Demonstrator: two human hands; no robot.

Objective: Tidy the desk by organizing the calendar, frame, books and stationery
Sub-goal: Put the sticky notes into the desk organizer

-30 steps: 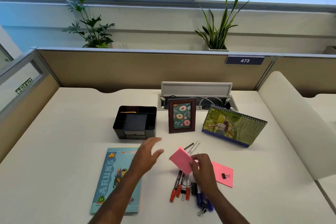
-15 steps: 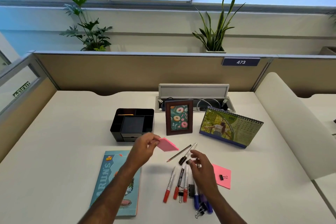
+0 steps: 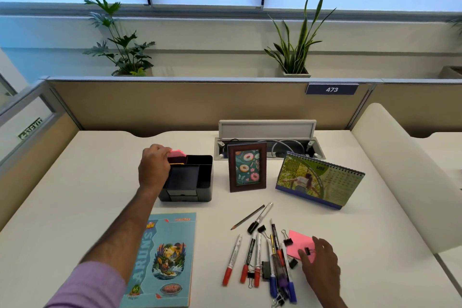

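The left hand has its fingers curled round a pink sticky-note pad, holding it at the back-left compartment of the black desk organizer. Nearer the person than those fingers, a blue book lies flat on the counter. Right of them stand the donut picture frame and the desk calendar. Markers, a pencil and binder clips lie scattered just left of the right hand, whose spread, relaxed fingers rest on a loose pink sticky note carrying a binder clip.
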